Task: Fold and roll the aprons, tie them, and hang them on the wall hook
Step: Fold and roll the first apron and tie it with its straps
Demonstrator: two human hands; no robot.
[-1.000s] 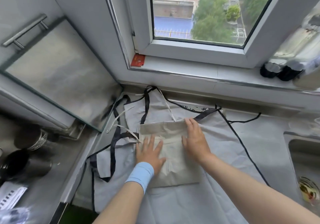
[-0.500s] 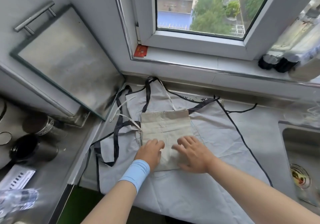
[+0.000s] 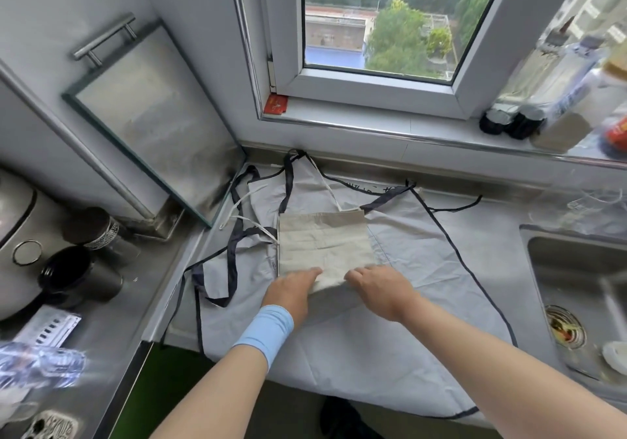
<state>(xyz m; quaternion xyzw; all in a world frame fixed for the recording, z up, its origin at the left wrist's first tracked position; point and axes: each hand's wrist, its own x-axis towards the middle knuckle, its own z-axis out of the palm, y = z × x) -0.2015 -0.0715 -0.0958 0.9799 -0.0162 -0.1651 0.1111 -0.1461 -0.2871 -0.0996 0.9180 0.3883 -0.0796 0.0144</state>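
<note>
Near edge of the folded beige apron (image 3: pixel 322 245) is pinched by left hand (image 3: pixel 291 291) and right hand (image 3: pixel 380 289) alike; atop the grey apron (image 3: pixel 424 262), its length is laid straight ahead toward the window (image 3: pixel 356 82).

The grey apron (image 3: pixel 424 269) lies flat over the counter (image 3: pixel 492 228), so the way is low and open to the right of the folded beige apron (image 3: pixel 322 242), as far as the sink (image 3: pixel 559 262). On the left a leaning glass panel (image 3: pixel 152 126) closes in just beside the cloth, with dark straps (image 3: pixel 232 252) looped loose below it. The window sill (image 3: pixel 373 130) rises behind, with dark jars (image 3: pixel 512 121) and bottles (image 3: pixel 570 75) at its right end. The left hand (image 3: pixel 291 291) and right hand (image 3: pixel 380 287) grip the folded cloth's near edge, filling the front approach.
</note>
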